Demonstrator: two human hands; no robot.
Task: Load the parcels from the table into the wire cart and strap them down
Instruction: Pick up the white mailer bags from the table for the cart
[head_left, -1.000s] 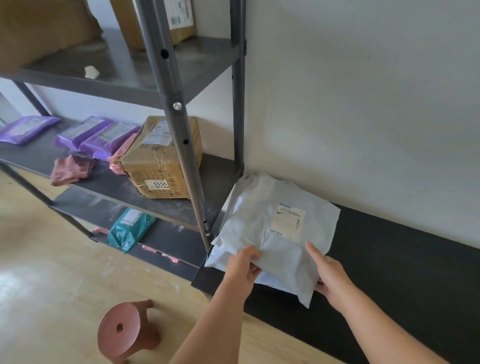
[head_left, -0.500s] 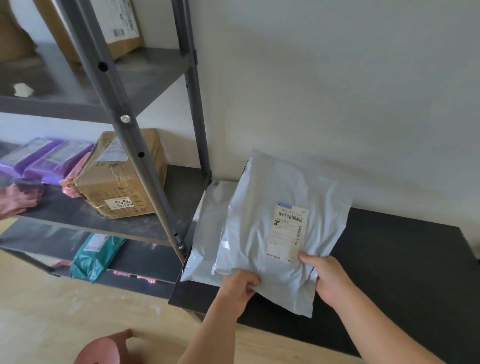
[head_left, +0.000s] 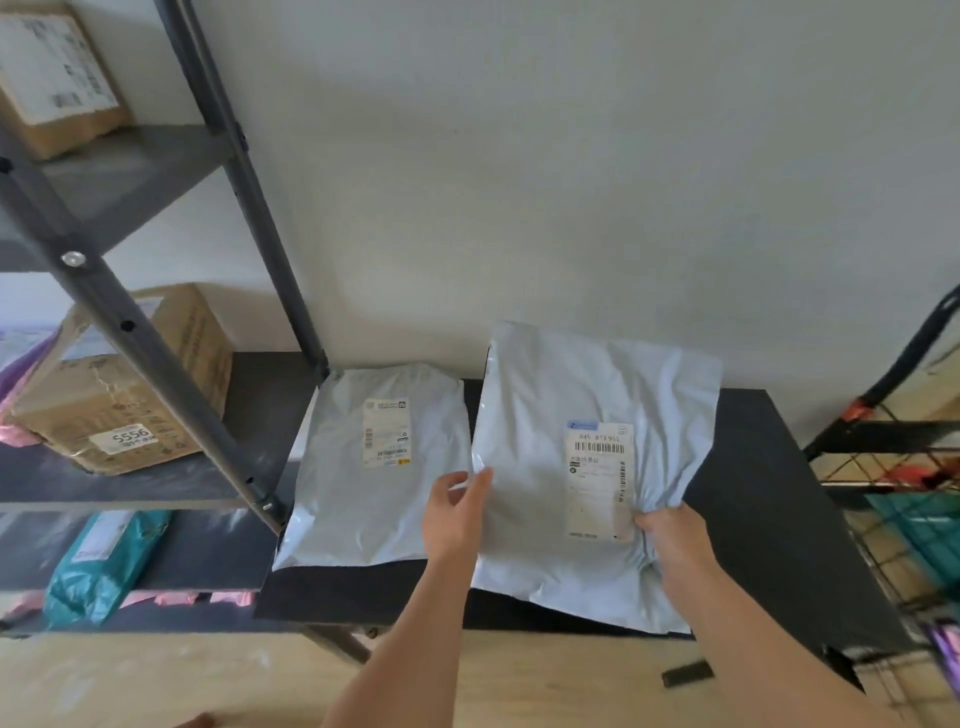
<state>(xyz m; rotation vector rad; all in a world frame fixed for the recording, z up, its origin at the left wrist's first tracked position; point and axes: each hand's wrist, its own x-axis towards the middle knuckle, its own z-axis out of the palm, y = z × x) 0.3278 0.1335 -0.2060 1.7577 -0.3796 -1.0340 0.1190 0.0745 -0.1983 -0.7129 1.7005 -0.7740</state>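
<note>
Grey parcel (head_left: 545, 415) in right grip (head_left: 670, 540).

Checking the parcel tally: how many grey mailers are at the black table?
2. The left mailer lies on the table; the right mailer is held by the left hand and right hand. More may hide underneath.

At the left, a grey metal rack (head_left: 130, 332) against a white wall (head_left: 571, 182). On its top shelf, far left, a cardboard box (head_left: 52, 78) with a white label. On the middle shelf, a taped brown carton (head_left: 104, 395) marked 5556, with a purple bag (head_left: 21, 364) just beside it on the left. Lower down, a teal mailer (head_left: 98, 561), with pink scraps (head_left: 176, 597) to its right. Below, pale wooden floor (head_left: 156, 680), with a small dark strip (head_left: 685, 673) lying near right.
</note>
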